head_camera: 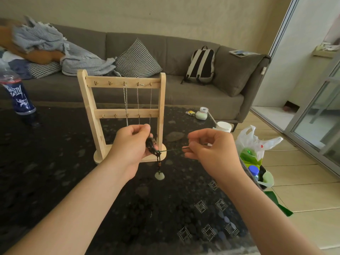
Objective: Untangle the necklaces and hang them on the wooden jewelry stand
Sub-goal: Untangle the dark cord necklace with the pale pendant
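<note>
Left hand (131, 144) grips the tangled dark necklace (152, 144), pendant (159, 176) dangling, before the wooden stand (92, 111) on the bench (55, 181); right hand (211, 151) pinches its green cord (174, 149); white bag (257, 140) holds a blue-capped bottle (253, 171).

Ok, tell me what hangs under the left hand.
A dark beaded cord drops from the left hand to a pale green pendant. The hand covers most of the tangled bundle and hides the lower ends of the silver chains behind it.
</note>
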Demonstrator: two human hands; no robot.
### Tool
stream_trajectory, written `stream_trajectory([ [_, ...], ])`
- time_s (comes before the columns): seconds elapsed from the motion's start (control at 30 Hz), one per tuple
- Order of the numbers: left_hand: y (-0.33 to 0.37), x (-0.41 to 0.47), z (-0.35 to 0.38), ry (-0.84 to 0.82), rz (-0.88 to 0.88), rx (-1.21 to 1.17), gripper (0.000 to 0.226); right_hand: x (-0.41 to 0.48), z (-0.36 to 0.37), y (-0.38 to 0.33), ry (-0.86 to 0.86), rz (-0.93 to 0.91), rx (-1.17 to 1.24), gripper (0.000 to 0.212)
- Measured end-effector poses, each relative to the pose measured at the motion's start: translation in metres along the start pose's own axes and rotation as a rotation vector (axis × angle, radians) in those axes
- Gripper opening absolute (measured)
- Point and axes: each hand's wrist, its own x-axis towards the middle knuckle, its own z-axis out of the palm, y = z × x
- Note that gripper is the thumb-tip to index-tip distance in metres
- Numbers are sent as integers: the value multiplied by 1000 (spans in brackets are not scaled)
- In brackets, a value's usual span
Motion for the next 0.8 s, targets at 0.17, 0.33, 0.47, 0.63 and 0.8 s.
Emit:
stream_trajectory([
  [0.17,1,1,-1,93,-16,-7,9,0,1,-2,42,131,-20,11],
  [0.33,4,-1,-1,73,-37,-25,13,-1,1,-4,-152,255,-225,13],
  [0.47,6,-4,0,50,-52,-50,5,-2,10,-1,-269,138,-585,33],
  [0.63,6,-5,0,46,-56,-68,10,-7,17,-7,-352,94,-259,20],
  [0.8,8,-5,0,26,-64,-93,14,-11,23,-6,-334,71,-121,9],
])
